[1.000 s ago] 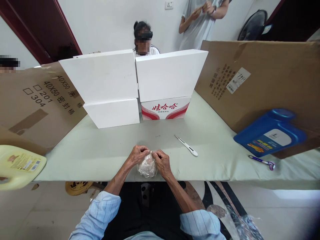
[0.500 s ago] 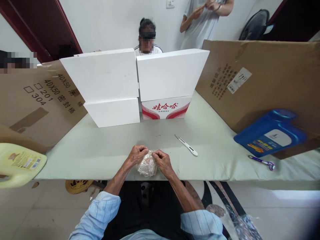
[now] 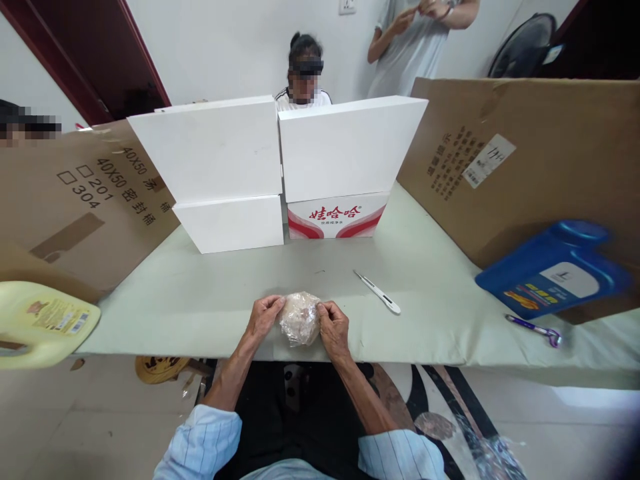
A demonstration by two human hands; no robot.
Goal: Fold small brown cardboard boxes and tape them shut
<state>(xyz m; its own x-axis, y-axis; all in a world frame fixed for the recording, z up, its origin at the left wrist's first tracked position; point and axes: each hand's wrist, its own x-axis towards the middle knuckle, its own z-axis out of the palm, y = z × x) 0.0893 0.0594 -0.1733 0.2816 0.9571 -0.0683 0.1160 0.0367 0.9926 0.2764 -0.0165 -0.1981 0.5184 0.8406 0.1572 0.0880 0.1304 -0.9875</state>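
Observation:
A crumpled, roundish bundle of clear plastic wrap [image 3: 300, 320] is held just above the table's front edge; what lies inside the shiny film cannot be made out. My left hand [image 3: 265, 316] pinches its left side between thumb and fingers. On the opposite side, my right hand [image 3: 334, 328] grips the film the same way. Beyond my right hand a white utility knife [image 3: 377, 293] lies on the pale green tablecloth [image 3: 225, 293], apart from both hands.
White boxes [image 3: 210, 153] stand stacked at the back, beside a red-and-white carton [image 3: 337, 217]. Large cardboard sheets [image 3: 545, 153] flank both sides. A blue bottle [image 3: 555, 267] and purple pen-like tool [image 3: 534, 330] are at right, a yellow jug [image 3: 45, 323] at left. Two people are behind the boxes.
My hands have moved apart, from the top of the plastic-wrapped bundle to its two sides. More of its top shows, and the film looks spread wider. The whole view has shifted slightly.

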